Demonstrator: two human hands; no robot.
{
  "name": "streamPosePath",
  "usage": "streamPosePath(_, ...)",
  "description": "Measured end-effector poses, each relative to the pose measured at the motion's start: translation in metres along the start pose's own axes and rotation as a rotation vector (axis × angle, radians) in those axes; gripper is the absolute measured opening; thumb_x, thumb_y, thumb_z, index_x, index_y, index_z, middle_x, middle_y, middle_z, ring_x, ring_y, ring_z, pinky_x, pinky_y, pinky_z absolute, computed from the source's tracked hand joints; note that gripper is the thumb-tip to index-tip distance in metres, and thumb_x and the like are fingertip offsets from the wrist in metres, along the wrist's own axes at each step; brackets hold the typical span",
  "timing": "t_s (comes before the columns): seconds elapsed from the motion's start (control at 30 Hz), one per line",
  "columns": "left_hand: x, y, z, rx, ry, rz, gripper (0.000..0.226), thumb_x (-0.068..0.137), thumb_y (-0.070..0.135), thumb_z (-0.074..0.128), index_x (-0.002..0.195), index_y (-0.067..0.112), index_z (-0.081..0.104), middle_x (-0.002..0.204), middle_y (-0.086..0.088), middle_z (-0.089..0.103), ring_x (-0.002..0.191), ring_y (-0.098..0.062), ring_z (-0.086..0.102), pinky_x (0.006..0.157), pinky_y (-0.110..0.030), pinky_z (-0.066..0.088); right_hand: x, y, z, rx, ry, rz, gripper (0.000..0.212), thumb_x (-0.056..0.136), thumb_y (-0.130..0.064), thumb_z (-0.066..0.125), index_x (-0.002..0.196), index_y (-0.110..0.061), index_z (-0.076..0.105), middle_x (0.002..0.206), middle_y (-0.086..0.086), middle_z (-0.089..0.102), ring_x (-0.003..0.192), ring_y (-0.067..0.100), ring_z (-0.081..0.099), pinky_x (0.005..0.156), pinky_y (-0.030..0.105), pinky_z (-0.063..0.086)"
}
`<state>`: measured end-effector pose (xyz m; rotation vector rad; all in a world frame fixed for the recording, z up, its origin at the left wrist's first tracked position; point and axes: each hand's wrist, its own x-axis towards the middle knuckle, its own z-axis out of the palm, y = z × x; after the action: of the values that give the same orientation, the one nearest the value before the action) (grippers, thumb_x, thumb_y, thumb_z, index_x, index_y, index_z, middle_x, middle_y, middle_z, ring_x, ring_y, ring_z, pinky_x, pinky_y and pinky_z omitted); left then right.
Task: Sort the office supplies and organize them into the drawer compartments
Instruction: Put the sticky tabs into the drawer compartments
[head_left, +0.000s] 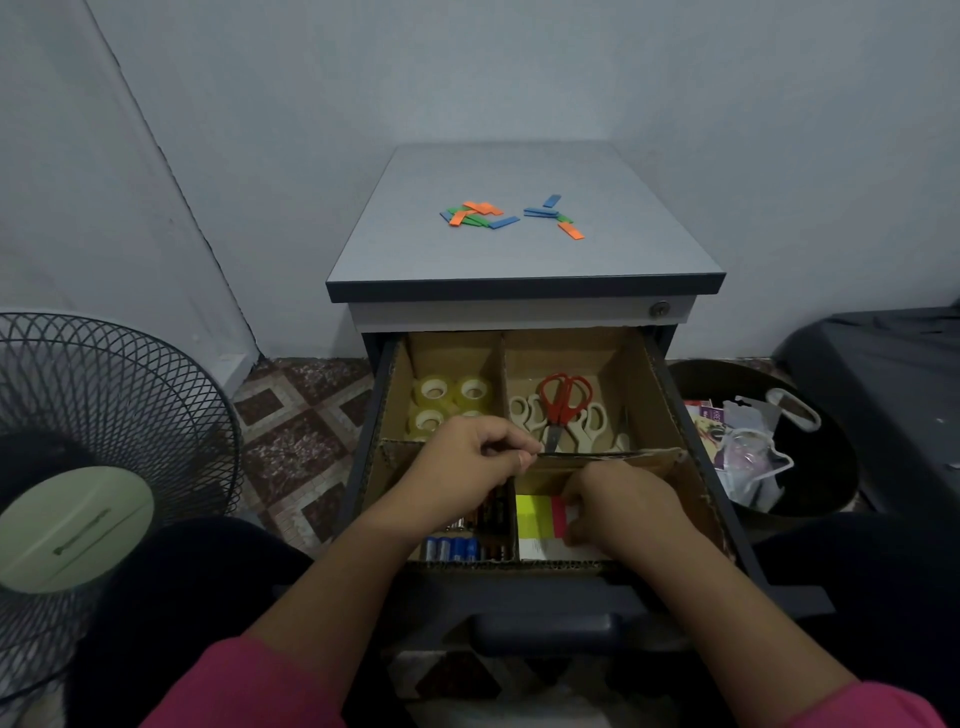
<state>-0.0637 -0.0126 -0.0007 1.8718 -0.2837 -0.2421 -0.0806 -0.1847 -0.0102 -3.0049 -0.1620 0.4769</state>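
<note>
A person kneeling before a small filing cabinet works in its open drawer (670, 395), which a cardboard insert splits into four compartments. The left hand (462, 462) pinches the top edge of the cardboard divider (613, 456) between thumb and forefinger, steadying it. The right hand (618, 504) reaches into the near-right compartment, its fingers curled down onto a pad of sticky notes (537, 517) in yellow and pink; whether they grip the pad or only press it flat cannot be told.

Rolls of clear tape (452, 397) sit in the far-left compartment, scissors (563, 408), one red-handled pair atop pale ones, in the far-right, and batteries (452, 548) in the near-left.

Still unsorted on the cabinet top (519, 260): a scatter of small flat tabs (480, 214) in orange, green and blue, in two loose clusters.

The pad looks light and bendable, best taken by its edges so the sheets do not fan or crease. The tabs appear thin, stiff and light, likely to slide on the smooth top; sweeping them to the edge or pinching them singly by the long sides would seem the surest hold.
</note>
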Motion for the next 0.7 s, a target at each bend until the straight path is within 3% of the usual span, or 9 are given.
streamPosePath(0.23, -0.001, 0.002, -0.002, 0.025, -0.007, -0.002, 0.022, 0.087, 0.007, 0.066, 0.085, 0.029, 0.071, 0.092, 0.007, 0.072, 0.092, -0.008, 0.066, 0.084, -0.025, 0.053, 0.003, 0.012, -0.009, 0.104, -0.114, 0.119, 0.041, 0.08, -0.033, 0.073, 0.12, -0.029, 0.062, 0.116, -0.001, 0.061, 0.105, 0.019, 0.059, 0.09, 0.035, 0.051)
streamPosePath(0.37, -0.002, 0.002, -0.002, 0.049, -0.007, 0.001, 0.021, 0.087, 0.009, 0.065, 0.087, 0.029, 0.071, 0.092, 0.008, 0.071, 0.091, -0.008, 0.066, 0.087, -0.027, 0.054, -0.003, 0.041, -0.015, 0.052, 0.008, 0.282, 0.013, 0.084, -0.016, 0.063, 0.093, -0.022, 0.07, 0.086, -0.002, 0.063, 0.079, 0.016, 0.062, 0.074, 0.031, 0.055)
streamPosePath(0.47, -0.001, 0.002, -0.001, 0.06, -0.008, 0.006, 0.022, 0.087, 0.009, 0.066, 0.086, 0.03, 0.071, 0.091, 0.009, 0.071, 0.091, -0.008, 0.066, 0.086, -0.028, 0.054, -0.004, 0.045, -0.012, 0.029, 0.037, 0.308, 0.01, 0.084, -0.011, 0.06, 0.08, -0.016, 0.067, 0.077, -0.001, 0.059, 0.073, 0.016, 0.06, 0.07, 0.03, 0.054)
streamPosePath(0.57, -0.002, 0.002, -0.001, 0.06, -0.003, 0.005, 0.022, 0.087, 0.009, 0.066, 0.085, 0.03, 0.071, 0.092, 0.009, 0.071, 0.091, -0.006, 0.066, 0.086, -0.025, 0.053, -0.003, 0.037, -0.004, 0.03, 0.014, 0.29, 0.02, 0.085, -0.014, 0.06, 0.066, -0.018, 0.054, 0.072, -0.001, 0.053, 0.072, 0.017, 0.058, 0.07, 0.03, 0.053)
streamPosePath(0.7, -0.003, 0.002, -0.002, 0.06, -0.006, 0.005, 0.021, 0.087, 0.009, 0.066, 0.087, 0.028, 0.072, 0.092, 0.009, 0.071, 0.091, -0.005, 0.066, 0.086, -0.023, 0.053, 0.001, 0.034, 0.001, 0.066, -0.007, 0.287, 0.018, 0.088, -0.018, 0.06, 0.07, -0.017, 0.053, 0.074, 0.0, 0.055, 0.077, 0.018, 0.061, 0.075, 0.032, 0.055)
